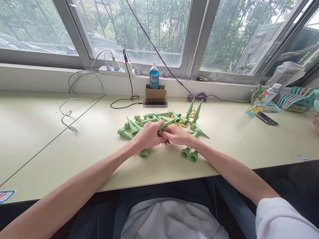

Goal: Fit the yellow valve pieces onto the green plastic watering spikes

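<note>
My left hand (149,134) and my right hand (176,134) meet over the table, both closed around one green plastic watering spike (166,123). Its pointed end sticks out up and to the right; the rest is hidden by my fingers. Behind and to the left lie several more green spikes (132,127) with threaded caps. Two spikes (190,109) point upward behind my right hand. Small yellow plastic pieces (183,125) are scattered among them. Near my right wrist, two open threaded ends (193,156) face me, and another open end (144,153) shows below my left hand.
A blue bottle (154,77) stands in a small cardboard box (156,93) at the back. Cables run from a power strip (117,71) on the sill. To the right are a tilted bottle (263,99), a phone (267,118), hangers (297,99) and another person's hand (316,122).
</note>
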The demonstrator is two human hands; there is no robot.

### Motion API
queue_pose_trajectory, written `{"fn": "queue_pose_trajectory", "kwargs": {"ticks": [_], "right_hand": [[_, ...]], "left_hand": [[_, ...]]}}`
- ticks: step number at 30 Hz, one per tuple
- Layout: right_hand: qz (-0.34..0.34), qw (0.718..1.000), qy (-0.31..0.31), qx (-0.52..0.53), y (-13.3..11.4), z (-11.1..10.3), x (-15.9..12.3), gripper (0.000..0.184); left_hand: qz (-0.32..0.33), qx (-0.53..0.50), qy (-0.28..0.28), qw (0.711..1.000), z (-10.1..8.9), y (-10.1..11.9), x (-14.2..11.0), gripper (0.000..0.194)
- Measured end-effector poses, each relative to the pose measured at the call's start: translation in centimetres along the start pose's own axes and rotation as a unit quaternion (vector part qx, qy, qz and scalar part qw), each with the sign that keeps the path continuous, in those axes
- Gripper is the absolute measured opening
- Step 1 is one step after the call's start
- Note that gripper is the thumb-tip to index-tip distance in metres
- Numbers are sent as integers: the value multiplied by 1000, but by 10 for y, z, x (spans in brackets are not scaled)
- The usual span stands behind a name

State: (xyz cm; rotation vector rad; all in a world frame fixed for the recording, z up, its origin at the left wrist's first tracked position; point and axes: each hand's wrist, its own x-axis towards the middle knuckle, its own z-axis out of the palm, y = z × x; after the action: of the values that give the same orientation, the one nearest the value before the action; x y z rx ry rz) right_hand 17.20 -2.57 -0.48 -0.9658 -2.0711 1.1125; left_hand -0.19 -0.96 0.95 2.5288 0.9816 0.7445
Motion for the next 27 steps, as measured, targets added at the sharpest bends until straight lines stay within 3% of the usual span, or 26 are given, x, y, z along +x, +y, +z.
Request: {"fn": "queue_pose_trajectory", "kwargs": {"ticks": [8,17,27], "right_hand": [[-3,996,-41,82,-5,-5,-2,28],[14,986,-68,151,-4,-8,-3,30],[16,987,-42,156,-6,-4,-1,34]], "left_hand": [[8,-59,-11,998,-4,9,-1,21],[17,-47,-7,999,-1,6,-1,24],[26,-35,17,999,2,3,-1,24]]}}
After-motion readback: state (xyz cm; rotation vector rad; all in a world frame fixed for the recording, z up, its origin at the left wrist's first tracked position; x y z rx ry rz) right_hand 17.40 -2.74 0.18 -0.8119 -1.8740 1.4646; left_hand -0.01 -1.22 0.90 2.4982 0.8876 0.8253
